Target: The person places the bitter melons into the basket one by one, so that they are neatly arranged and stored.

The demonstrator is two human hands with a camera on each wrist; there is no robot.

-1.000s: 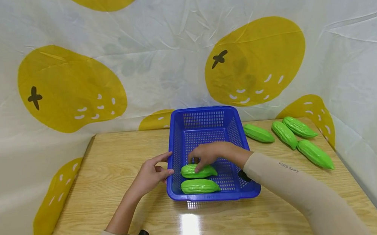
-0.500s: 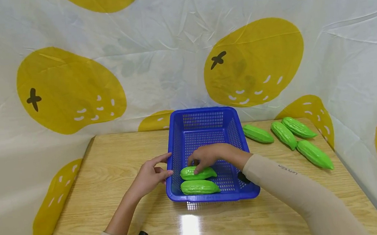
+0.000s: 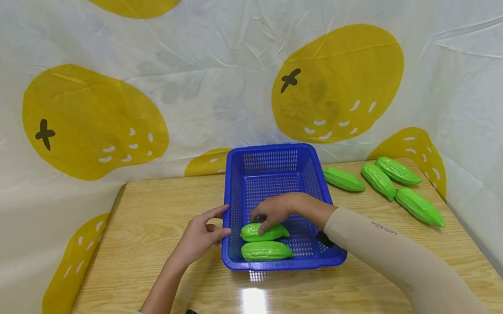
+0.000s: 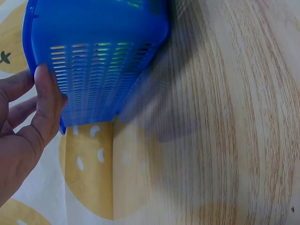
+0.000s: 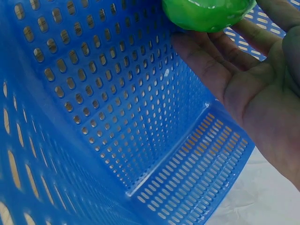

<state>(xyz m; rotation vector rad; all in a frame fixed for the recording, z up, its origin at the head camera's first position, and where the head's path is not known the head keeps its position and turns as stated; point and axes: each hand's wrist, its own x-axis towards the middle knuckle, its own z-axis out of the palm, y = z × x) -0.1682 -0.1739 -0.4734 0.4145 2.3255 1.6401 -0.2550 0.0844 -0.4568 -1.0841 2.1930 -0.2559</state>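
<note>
A blue plastic basket (image 3: 284, 264) with slotted walls stands on the wooden table. My left hand (image 3: 199, 237) grips its left rim, with fingertips and thumb at the edge; the left wrist view shows a finger against the outer wall (image 4: 93, 89). Inside the basket, my right hand (image 3: 277, 209) holds a green toy bitter melon (image 3: 250, 232) between thumb and fingers. A second bitter melon (image 3: 267, 250) lies parallel to it, nearer the basket's front wall. In the right wrist view the held bitter melon (image 5: 206, 14) shows only partly, beside my fingers.
Several more bitter melons lie to the basket's right, one close to its wall (image 3: 344, 179) and another near the table's right edge (image 3: 419, 206). A white cloth (image 3: 222, 94) with yellow fruit prints hangs behind the table (image 3: 160, 201).
</note>
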